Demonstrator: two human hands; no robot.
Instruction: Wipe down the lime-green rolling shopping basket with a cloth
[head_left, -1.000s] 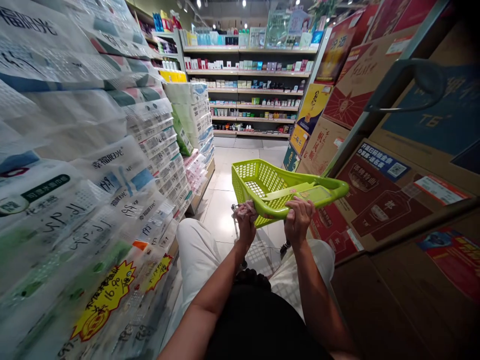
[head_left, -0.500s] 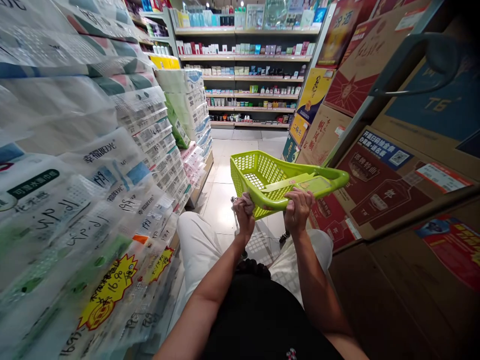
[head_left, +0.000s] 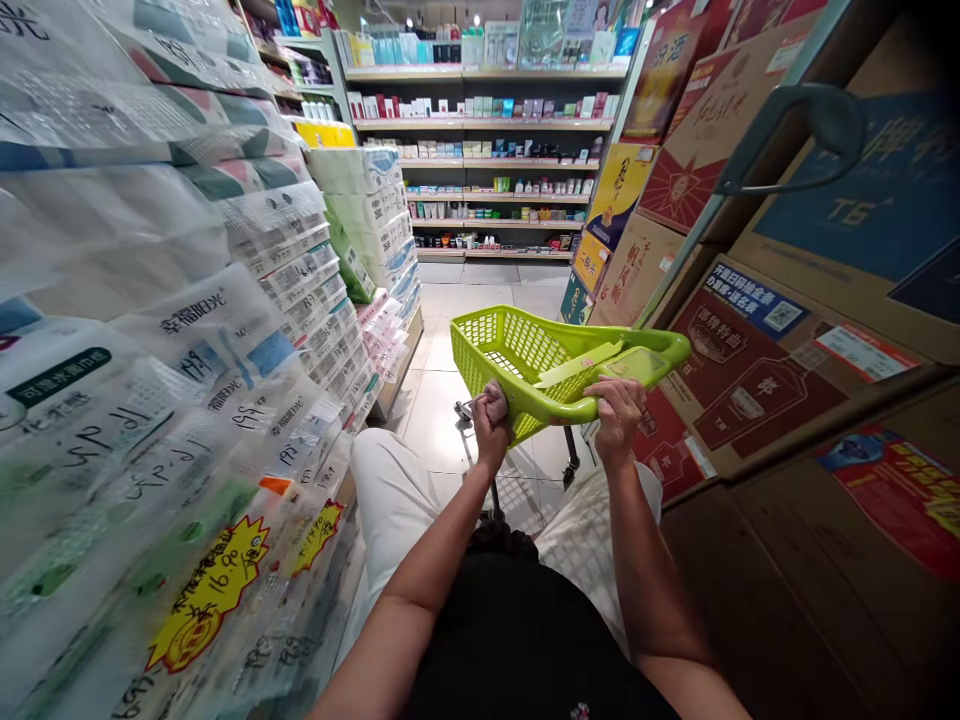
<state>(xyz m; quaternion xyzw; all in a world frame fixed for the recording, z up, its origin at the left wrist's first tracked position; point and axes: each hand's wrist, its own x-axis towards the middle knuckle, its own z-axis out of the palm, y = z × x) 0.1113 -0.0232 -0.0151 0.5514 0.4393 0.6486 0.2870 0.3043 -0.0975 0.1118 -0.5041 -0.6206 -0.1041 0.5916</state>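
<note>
One green cart (head_left: 536,400) stood at 12 o'clock, its long axis slanting roughly from 10 to 4. The left hand (head_left: 491,432) was clutching a cloth (head_left: 495,400) at its near side; the right hand (head_left: 619,412), at 3 o'clock, had its fingers curled over the handle (head_left: 577,410).

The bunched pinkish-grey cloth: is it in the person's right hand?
No, the cloth is in the left hand, while the right hand grips the green plastic cart.
</note>
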